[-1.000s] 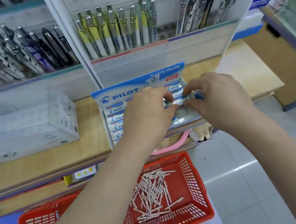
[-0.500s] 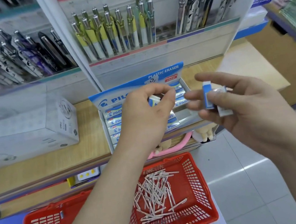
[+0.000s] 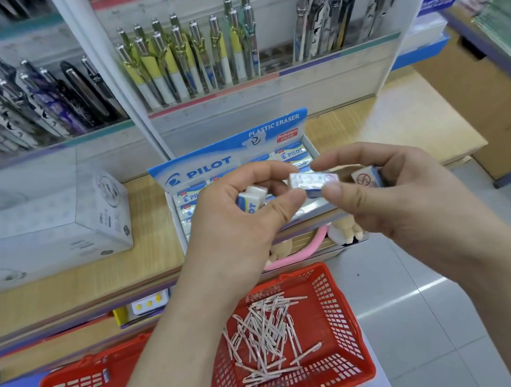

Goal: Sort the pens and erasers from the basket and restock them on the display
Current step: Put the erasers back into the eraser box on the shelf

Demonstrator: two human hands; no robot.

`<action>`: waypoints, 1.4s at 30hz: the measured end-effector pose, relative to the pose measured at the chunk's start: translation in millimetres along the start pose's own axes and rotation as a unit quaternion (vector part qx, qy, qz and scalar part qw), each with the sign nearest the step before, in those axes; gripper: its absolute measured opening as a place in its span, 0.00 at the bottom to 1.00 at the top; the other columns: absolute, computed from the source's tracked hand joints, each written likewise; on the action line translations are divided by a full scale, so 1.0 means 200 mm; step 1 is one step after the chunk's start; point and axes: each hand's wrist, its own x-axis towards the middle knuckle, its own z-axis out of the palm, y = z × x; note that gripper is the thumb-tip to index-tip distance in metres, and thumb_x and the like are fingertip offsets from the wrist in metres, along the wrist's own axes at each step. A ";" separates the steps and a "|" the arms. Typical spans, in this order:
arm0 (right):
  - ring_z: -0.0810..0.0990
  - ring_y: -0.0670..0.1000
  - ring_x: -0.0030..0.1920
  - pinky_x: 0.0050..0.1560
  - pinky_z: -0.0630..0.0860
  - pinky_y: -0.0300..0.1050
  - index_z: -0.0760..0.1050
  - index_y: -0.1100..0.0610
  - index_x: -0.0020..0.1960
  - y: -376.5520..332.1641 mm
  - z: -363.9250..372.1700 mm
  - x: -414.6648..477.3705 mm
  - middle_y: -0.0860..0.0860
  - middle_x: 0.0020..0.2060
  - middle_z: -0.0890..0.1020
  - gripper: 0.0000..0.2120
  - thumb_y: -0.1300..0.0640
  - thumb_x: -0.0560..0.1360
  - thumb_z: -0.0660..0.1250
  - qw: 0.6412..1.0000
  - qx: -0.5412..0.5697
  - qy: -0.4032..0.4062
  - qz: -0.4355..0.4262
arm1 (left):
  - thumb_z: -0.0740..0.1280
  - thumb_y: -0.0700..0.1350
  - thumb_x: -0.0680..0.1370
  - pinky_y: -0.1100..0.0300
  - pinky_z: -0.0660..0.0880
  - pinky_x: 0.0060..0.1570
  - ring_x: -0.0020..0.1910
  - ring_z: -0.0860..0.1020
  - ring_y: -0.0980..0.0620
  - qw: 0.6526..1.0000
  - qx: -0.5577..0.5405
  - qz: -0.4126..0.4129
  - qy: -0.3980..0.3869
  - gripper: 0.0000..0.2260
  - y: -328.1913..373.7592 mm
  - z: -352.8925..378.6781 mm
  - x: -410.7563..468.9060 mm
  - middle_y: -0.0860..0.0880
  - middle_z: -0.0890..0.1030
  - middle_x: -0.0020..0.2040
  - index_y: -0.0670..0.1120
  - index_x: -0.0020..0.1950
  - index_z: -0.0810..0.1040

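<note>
Apart a moment ago, our left hand (image 3: 242, 227) and right hand (image 3: 404, 199) now pinch one wrapped eraser (image 3: 313, 182) (left also grips a blue-sleeved eraser (image 3: 250, 199)), likely a handover before restocking.

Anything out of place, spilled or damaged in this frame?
Nothing damaged. The pens lie in a loose criss-cross heap in the red basket, unsorted. Left hand and right hand together pinch one wrapped eraser; the left also holds a blue-and-yellow eraser, the right a third eraser.
</note>
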 end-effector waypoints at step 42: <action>0.71 0.46 0.26 0.28 0.65 0.39 0.74 0.53 0.43 0.15 -0.10 0.24 0.46 0.31 0.78 0.08 0.55 0.70 0.73 0.952 -0.273 0.136 0.016 | 0.75 0.58 0.66 0.56 0.74 0.44 0.44 0.75 0.53 0.922 0.384 0.017 0.043 0.12 -0.07 0.12 0.22 0.55 0.77 0.42 0.56 0.44 0.78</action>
